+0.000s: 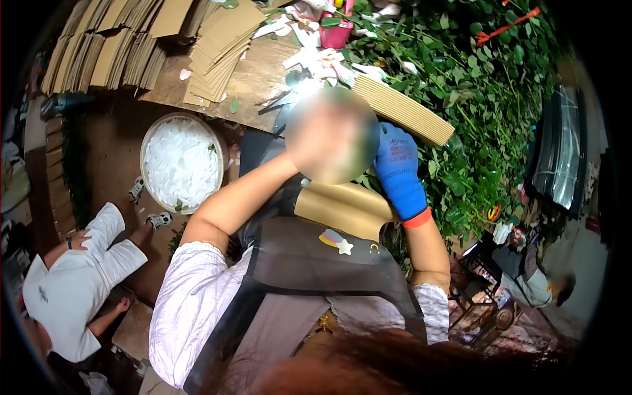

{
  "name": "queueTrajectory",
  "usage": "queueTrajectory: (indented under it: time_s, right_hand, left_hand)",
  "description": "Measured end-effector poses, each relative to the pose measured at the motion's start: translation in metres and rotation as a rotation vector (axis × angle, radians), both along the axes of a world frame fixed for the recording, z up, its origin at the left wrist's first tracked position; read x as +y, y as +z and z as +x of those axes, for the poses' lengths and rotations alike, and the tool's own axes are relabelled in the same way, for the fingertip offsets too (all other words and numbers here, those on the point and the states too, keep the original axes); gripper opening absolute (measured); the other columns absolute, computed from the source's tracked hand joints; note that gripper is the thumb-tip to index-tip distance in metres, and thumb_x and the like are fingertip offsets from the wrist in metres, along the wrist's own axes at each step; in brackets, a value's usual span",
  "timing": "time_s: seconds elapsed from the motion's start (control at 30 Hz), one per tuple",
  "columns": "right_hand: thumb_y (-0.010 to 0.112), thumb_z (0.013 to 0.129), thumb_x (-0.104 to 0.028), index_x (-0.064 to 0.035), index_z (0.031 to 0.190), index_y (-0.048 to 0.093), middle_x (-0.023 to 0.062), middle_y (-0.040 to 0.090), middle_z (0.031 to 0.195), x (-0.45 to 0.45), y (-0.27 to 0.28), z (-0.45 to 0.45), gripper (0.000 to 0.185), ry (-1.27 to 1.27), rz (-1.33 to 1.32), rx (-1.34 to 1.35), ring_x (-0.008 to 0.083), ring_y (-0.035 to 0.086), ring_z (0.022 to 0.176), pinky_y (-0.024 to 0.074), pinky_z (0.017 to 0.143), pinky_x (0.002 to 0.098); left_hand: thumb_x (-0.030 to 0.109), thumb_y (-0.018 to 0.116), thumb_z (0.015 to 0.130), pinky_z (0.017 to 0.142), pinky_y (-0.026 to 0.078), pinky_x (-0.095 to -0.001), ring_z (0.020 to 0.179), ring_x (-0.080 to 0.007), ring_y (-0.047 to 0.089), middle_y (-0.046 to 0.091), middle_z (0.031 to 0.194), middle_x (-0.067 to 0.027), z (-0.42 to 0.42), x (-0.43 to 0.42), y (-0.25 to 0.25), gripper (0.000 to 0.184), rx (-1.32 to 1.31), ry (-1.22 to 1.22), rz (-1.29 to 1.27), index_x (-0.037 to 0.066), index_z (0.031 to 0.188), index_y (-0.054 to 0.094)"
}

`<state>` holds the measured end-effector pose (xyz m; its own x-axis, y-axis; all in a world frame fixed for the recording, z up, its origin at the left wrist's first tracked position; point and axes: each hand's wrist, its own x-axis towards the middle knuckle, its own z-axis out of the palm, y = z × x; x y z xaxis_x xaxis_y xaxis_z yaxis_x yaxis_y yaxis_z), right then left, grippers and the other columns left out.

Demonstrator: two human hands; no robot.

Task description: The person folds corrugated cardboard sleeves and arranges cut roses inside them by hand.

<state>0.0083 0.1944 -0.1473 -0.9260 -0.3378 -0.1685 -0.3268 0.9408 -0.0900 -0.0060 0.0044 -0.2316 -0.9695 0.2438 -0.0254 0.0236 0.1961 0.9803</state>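
A round blurred patch covers the space between my hands, so what lies there cannot be made out. My bare left hand (316, 135) shows only as a smear inside it, its fingers indistinct. My right hand (399, 168) wears a blue knitted glove with an orange cuff; its back shows at the patch's right edge, while the fingertips are hidden. Just beyond the glove lies a ribbed corrugated cardboard strip (405, 110). Below both hands, a curved brown cardboard sheet (342, 205) rests against my dark apron (296, 247).
Leafy green stems (474, 125) pile up on the right. Cardboard stacks (118, 46) and fanned cardboard sheets (220, 49) lie on the wooden table (253, 89). A round tub (146, 172) of white pieces stands at left. One person (85, 283) is at left, another (530, 280) at right.
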Motion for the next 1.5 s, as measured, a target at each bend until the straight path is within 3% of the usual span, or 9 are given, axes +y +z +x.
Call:
queueTrajectory:
  time_s: [0.1, 0.2, 0.27, 0.3, 0.4, 0.43, 0.53, 0.6, 1.5]
  right_hand:
    - [0.067, 0.084, -0.016, -0.0125, 0.127, 0.061, 0.0137, 0.067, 0.107, -0.001, -0.016, -0.002, 0.044, -0.030, 0.022, -0.024, 0.0362, 0.065, 0.092, 0.0526, 0.079, 0.0462]
    - [0.065, 0.086, -0.012, -0.0073, 0.133, 0.060, 0.0203, 0.066, 0.118, 0.023, -0.044, -0.005, 0.048, 0.092, -0.290, 0.071, 0.0403, 0.065, 0.102, 0.0520, 0.087, 0.0487]
    - [0.064, 0.088, -0.010, -0.0032, 0.136, 0.058, 0.0244, 0.064, 0.124, 0.025, -0.040, -0.001, 0.049, 0.156, -0.415, 0.151, 0.0426, 0.063, 0.108, 0.0503, 0.092, 0.0503]
    - [0.063, 0.090, -0.011, -0.0023, 0.135, 0.059, 0.0244, 0.065, 0.122, 0.032, -0.055, -0.006, 0.046, 0.162, -0.425, 0.134, 0.0424, 0.063, 0.107, 0.0503, 0.091, 0.0503]
    - [0.061, 0.094, -0.017, -0.0011, 0.133, 0.059, 0.0246, 0.066, 0.117, 0.023, -0.040, -0.001, 0.043, 0.121, -0.317, 0.145, 0.0422, 0.063, 0.102, 0.0503, 0.088, 0.0501]
    - [0.061, 0.094, -0.020, -0.0013, 0.132, 0.059, 0.0243, 0.066, 0.115, 0.022, -0.040, 0.000, 0.042, 0.130, -0.267, 0.151, 0.0420, 0.063, 0.101, 0.0502, 0.087, 0.0501]
    - [0.061, 0.094, -0.023, -0.0020, 0.134, 0.056, 0.0231, 0.065, 0.114, 0.015, -0.039, -0.001, 0.046, 0.120, -0.143, 0.160, 0.0409, 0.063, 0.100, 0.0495, 0.086, 0.0502]
    - [0.061, 0.094, -0.022, -0.0020, 0.135, 0.056, 0.0236, 0.065, 0.115, 0.016, -0.040, -0.001, 0.046, 0.141, -0.157, 0.164, 0.0407, 0.063, 0.101, 0.0494, 0.087, 0.0500]
    - [0.053, 0.095, -0.029, 0.0001, 0.138, 0.054, 0.0291, 0.061, 0.127, 0.004, -0.028, 0.010, 0.052, 0.131, -0.220, 0.164, 0.0440, 0.061, 0.112, 0.0489, 0.096, 0.0487]
  left_hand:
    - [0.023, 0.086, 0.077, 0.102, 0.049, -0.0385, 0.120, -0.0310, 0.053, 0.045, 0.130, -0.0196, 0.000, 0.002, -0.005, 0.041, 0.032, 0.008, 0.059, 0.002, 0.108, 0.069]
    - [0.027, 0.086, 0.076, 0.101, 0.047, -0.0432, 0.119, -0.0339, 0.052, 0.047, 0.130, -0.0208, -0.002, 0.007, -0.037, 0.043, -0.128, 0.024, 0.003, 0.003, 0.107, 0.069]
    - [0.032, 0.085, 0.074, 0.103, 0.044, -0.0459, 0.122, -0.0361, 0.049, 0.048, 0.131, -0.0208, -0.003, 0.017, -0.052, 0.043, 0.141, 0.086, -0.229, 0.005, 0.103, 0.070]
    - [0.033, 0.085, 0.073, 0.103, 0.044, -0.0459, 0.123, -0.0358, 0.048, 0.049, 0.131, -0.0205, -0.007, 0.013, -0.044, 0.042, 0.077, 0.017, -0.120, 0.005, 0.101, 0.071]
    - [0.034, 0.085, 0.072, 0.102, 0.045, -0.0428, 0.121, -0.0346, 0.049, 0.052, 0.126, -0.0190, -0.006, 0.018, -0.042, 0.037, 0.174, 0.069, -0.183, 0.008, 0.096, 0.072]
    - [0.034, 0.084, 0.072, 0.101, 0.045, -0.0412, 0.119, -0.0341, 0.050, 0.053, 0.124, -0.0182, -0.009, 0.026, -0.060, 0.037, 0.225, 0.024, -0.041, 0.008, 0.096, 0.072]
    - [0.035, 0.083, 0.072, 0.099, 0.047, -0.0375, 0.115, -0.0327, 0.052, 0.054, 0.117, -0.0171, -0.008, 0.022, -0.043, 0.037, 0.068, 0.084, 0.049, 0.008, 0.094, 0.072]
    - [0.037, 0.083, 0.069, 0.096, 0.047, -0.0379, 0.113, -0.0326, 0.052, 0.054, 0.117, -0.0176, -0.010, 0.024, -0.044, 0.039, 0.093, 0.107, -0.081, 0.008, 0.092, 0.070]
    - [0.038, 0.082, 0.067, 0.089, 0.047, -0.0370, 0.106, -0.0302, 0.053, 0.059, 0.104, -0.0141, -0.026, 0.030, -0.066, 0.037, 0.166, 0.108, -0.072, 0.007, 0.085, 0.069]
